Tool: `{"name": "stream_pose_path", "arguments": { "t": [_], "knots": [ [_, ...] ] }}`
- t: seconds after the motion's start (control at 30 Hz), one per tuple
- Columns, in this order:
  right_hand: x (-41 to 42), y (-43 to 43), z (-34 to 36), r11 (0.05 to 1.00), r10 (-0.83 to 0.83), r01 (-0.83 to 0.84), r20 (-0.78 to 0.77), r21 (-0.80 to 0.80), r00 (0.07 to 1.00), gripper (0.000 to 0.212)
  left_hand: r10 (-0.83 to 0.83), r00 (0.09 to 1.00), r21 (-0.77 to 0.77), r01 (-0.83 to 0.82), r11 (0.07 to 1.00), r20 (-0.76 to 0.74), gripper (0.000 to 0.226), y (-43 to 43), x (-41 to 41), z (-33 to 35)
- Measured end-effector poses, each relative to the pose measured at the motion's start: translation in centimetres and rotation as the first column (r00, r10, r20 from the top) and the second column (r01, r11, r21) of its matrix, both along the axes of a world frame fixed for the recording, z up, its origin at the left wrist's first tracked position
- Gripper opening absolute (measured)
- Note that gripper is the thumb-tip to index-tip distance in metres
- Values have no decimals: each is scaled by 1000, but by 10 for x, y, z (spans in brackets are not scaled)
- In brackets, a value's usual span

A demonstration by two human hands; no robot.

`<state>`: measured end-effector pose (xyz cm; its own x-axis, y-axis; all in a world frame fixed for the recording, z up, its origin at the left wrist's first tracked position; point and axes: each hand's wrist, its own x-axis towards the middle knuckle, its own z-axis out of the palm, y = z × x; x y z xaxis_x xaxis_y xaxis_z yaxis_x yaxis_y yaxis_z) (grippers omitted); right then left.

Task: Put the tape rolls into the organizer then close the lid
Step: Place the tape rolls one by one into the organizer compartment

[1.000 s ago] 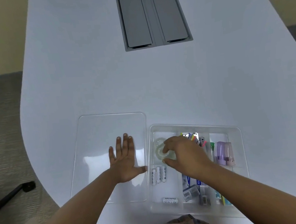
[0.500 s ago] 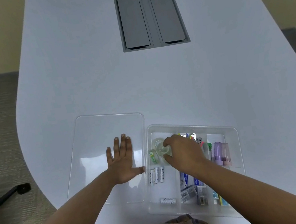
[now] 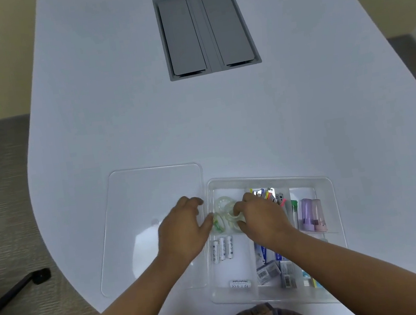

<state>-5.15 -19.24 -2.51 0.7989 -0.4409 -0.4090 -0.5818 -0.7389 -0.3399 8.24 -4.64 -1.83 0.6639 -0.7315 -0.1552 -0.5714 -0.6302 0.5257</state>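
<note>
- Head view: the clear organizer (image 3: 331, 186) sat at the near edge of the white tabletop (image 3: 143, 113), with its lid (image 3: 137, 193) lying flat just beside it on the left, off the box.
- The tape rolls (image 3: 223, 204) were in the far-left compartment. I counted three clear ones, one with a green core near the wall, though they overlapped and I could not be sure.
- The right hand (image 3: 259, 216) had its grip pinched together on one roll inside that compartment.
- The left hand (image 3: 181, 227) hovered over the lid's right edge, fingers loosely curled and apart, holding nothing that I could see.
- The risk, to my eye: a roll left standing on edge could stop the lid seating flat, and the slick lid could slide off the tabletop edge.
- Also counted: three batteries (image 3: 223, 248) side by side, a fourth (image 3: 240, 283) lying alone nearer the person, and two small capped bottles (image 3: 312, 213).
</note>
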Motion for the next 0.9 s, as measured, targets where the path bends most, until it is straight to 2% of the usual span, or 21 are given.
{"name": "stream_pose_path", "arguments": {
  "t": [0.13,0.27,0.37,0.43,0.53,0.6,0.67,0.8,0.9],
  "knots": [
    [-3,1,6,1000,-6,6,-1,-19,1000,17,-32,999,179,28,983,22,32,-21,-12,6],
    [2,0,15,997,62,-66,-126,-30,990,14,2,1000,208,0,978,-7,30,-33,-17,2],
    [7,-2,21,998,59,-61,-162,-7,985,15,112,989,102,-102,989,-92,25,-31,-16,0],
    [8,-5,23,999,31,-34,-119,-28,992,14,205,969,-2,-207,978,-140,19,-26,-14,-1],
    [8,-8,24,1000,-6,5,-45,-12,999,26,255,960,-108,-267,958,-113,13,-9,-7,-9],
    [8,-8,21,1000,14,-15,-62,-14,998,31,197,980,-106,-198,974,-27,25,6,-1,-20],
    [8,-6,18,998,58,-62,-106,-33,993,30,129,991,12,-130,991,41,46,21,3,-33],
    [6,-2,13,997,72,-76,-106,-34,992,29,37,995,312,-8,950,-89,97,46,2,-60],
    [9,1,13,999,36,-36,-37,1,999,34,-73,990,419,118,900,-122,105,53,0,-72]
  ]
}}
